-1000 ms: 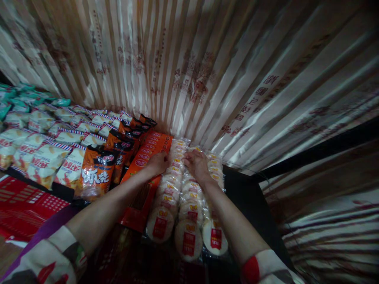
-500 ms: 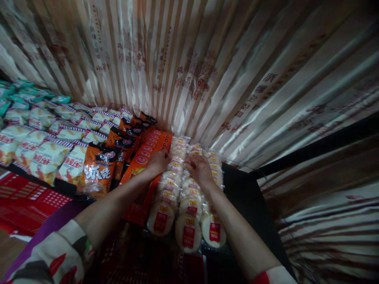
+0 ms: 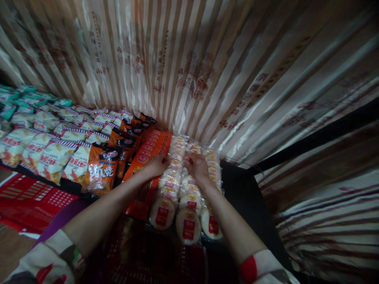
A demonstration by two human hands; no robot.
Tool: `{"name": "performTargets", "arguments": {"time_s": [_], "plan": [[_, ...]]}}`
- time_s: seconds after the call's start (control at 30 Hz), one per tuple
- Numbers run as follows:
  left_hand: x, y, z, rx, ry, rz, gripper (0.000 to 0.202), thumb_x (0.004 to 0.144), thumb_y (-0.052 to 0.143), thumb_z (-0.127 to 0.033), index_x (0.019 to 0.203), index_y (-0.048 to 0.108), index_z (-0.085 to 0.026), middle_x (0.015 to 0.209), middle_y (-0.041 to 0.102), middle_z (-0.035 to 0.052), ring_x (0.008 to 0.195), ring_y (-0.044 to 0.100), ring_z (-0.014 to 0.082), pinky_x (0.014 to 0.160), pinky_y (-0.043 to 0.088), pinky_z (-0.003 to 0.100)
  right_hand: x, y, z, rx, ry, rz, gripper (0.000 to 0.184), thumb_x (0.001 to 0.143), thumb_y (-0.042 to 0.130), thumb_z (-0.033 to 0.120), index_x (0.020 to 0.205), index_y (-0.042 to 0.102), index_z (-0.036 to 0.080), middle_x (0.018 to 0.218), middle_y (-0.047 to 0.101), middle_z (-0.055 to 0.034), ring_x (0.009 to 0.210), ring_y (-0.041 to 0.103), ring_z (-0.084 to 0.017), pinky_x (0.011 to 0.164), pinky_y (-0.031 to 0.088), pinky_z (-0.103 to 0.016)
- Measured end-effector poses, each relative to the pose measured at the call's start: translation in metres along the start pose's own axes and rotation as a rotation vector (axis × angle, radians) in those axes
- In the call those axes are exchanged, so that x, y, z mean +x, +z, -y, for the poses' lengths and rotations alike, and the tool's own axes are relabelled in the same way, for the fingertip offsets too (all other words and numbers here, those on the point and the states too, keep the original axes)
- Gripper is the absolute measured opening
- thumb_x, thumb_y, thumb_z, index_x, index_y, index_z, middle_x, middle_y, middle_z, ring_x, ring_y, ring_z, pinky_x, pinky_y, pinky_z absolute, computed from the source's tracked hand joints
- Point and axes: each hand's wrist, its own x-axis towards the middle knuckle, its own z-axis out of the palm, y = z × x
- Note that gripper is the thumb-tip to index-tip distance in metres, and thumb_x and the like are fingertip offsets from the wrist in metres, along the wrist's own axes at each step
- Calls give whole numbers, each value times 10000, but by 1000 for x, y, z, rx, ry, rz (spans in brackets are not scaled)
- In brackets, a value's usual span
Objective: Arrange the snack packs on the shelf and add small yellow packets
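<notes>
The round cracker packs (image 3: 162,213), rowed beside the orange packets (image 3: 151,146), are pinched by the right hand (image 3: 196,166), fingers curled; the grip of the left hand (image 3: 155,165) cannot be told. Even pressure is advised, so that rows are kept straight.

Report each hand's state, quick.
Left hand: fingers curled on the cracker packs; grip cannot be told.
Right hand: curled on the same packs; grip cannot be told.

cracker rows (image 3: 186,197) — mid shelf, hands on top | flat box (image 3: 148,157) — left | snack bags (image 3: 74,146) — further left | curtain (image 3: 207,59) behind
</notes>
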Motion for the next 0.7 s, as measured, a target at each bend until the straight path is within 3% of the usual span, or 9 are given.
{"name": "performTargets", "arguments": {"time_s": [0.13, 0.3, 0.5, 0.7], "plan": [[-3, 1, -2, -23, -13, -16, 102, 815, 556, -156, 874, 638, -162, 883, 711, 42, 795, 636, 157, 668, 430, 226, 0, 2, 1, -33, 8, -6, 110, 800, 577, 196, 718, 648, 216, 717, 643, -21, 755, 564, -191, 842, 428, -341], [-4, 7, -5, -15, -62, -88, 114, 839, 544, -183, 910, 631, -169, 929, 714, 58, 851, 650, 179, 697, 439, 241, -8, -4, 5, 23, -2, -72, 136, 834, 561, 252, 867, 690, 224, 899, 693, -56, 877, 593, -217, 834, 461, -356], [-4, 11, -7, 17, -81, -121, 118, 856, 531, -194, 929, 620, -169, 939, 714, 64, 863, 648, 191, 704, 433, 253, -23, -18, 14, -8, -97, 18, 169, 873, 571, 287, 886, 731, 231, 887, 695, -53, 906, 582, -219, 839, 459, -342], [-2, 11, -6, 8, -75, -130, 121, 847, 534, -180, 924, 625, -161, 925, 708, 74, 845, 643, 190, 700, 434, 254, -22, -17, 21, -47, -5, 80, 122, 829, 582, 197, 823, 698, 235, 770, 647, -24, 823, 565, -193, 761, 439, -295]]}}
